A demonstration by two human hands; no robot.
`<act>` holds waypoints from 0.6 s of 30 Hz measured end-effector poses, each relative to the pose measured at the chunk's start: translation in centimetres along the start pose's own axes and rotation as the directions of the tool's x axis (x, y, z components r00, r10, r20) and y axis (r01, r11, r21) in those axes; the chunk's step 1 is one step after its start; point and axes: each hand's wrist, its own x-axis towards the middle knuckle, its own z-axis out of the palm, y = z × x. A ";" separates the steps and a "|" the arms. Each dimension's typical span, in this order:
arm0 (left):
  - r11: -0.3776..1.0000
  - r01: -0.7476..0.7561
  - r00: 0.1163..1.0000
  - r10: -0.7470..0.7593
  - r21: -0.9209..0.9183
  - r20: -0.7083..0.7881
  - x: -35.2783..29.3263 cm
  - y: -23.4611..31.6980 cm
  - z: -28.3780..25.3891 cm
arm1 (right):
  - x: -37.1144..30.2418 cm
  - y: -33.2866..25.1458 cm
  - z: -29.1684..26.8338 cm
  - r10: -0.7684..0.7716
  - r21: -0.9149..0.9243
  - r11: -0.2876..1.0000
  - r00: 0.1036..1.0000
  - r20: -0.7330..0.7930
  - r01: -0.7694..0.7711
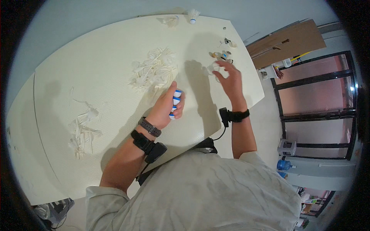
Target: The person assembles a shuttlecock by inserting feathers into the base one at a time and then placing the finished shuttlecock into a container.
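My left hand (pixel 165 107) is wrapped round a short row of white shuttlecock bases (pixel 176 101) with blue bands, stacked end to end. Just beyond it lies a heap of loose white shuttlecock feathers (pixel 154 71). My right hand (pixel 228 77) is over the table's right side, thumb and fingers curved round a clear, ring-shaped thing (pixel 213 68); its exact kind is not plain. Beside those fingers sit several small pieces (pixel 224 56), some tan, one blue and white. Each wrist wears a black strapped device.
Two shuttlecocks, one upright (pixel 193 16) and one lying down (pixel 171 20), are at the table's far edge. A smaller bunch of broken feathers (pixel 83 129) lies at the left of the white table (pixel 111 50). Brown boards (pixel 287 42) stand beyond the right edge.
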 end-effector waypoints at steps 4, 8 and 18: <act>1.000 -0.006 1.000 0.006 0.000 0.024 0.4 -0.3 -0.3 | -0.2 0.5 1.2 0.138 -0.027 0.990 0.974 0.182 -0.136; 0.999 -0.033 0.999 0.033 0.025 0.032 0.5 -0.2 -0.4 | -0.2 0.2 0.7 0.106 -0.022 0.994 0.985 0.133 -0.104; 1.000 0.020 1.000 -0.020 -0.022 0.016 0.1 0.0 -0.4 | -0.5 1.6 -0.7 0.076 0.064 0.996 0.981 -0.180 -0.066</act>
